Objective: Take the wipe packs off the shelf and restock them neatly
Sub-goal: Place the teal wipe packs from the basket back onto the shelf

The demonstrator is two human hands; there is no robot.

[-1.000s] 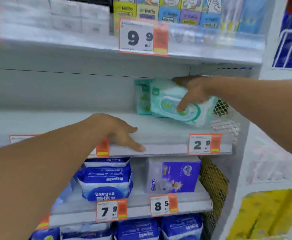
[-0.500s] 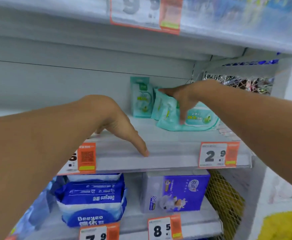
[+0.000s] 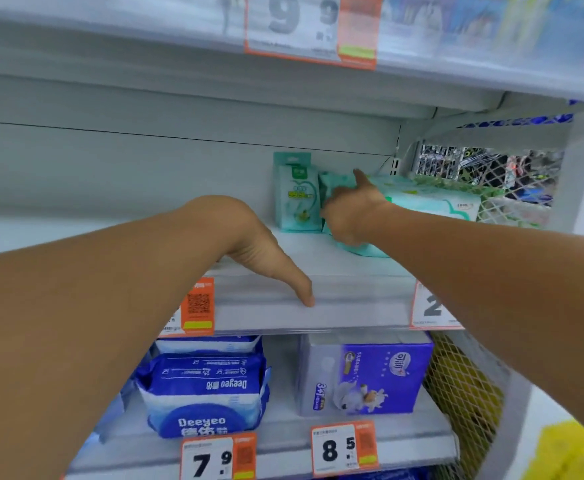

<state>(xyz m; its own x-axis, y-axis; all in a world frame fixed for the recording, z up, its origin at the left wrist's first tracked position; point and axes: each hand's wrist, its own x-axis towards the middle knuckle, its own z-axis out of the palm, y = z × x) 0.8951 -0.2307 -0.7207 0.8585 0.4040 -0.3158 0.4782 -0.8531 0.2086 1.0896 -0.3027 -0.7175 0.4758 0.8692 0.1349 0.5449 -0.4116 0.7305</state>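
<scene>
White shelf [image 3: 353, 268] is carrying everything — an upright wipe pack [image 3: 295, 195] is standing at its back, the right hand [image 3: 349, 216] gripping a tilted pack [image 3: 332, 183] just beside it; left hand [image 3: 266, 251] is resting flat, fingers straight, on the shelf's front edge.

3 pale green wipe packs sat toward the right end of the white shelf [image 3: 353, 268]. The left pack [image 3: 295, 195] stood upright against the back wall, its front showing a green heart shape. Just beside it, a middle pack [image 3: 335, 183] leaned, mostly hidden by a hand. The right pack [image 3: 429, 202], larger, lay flat with a white label facing forward.
</scene>
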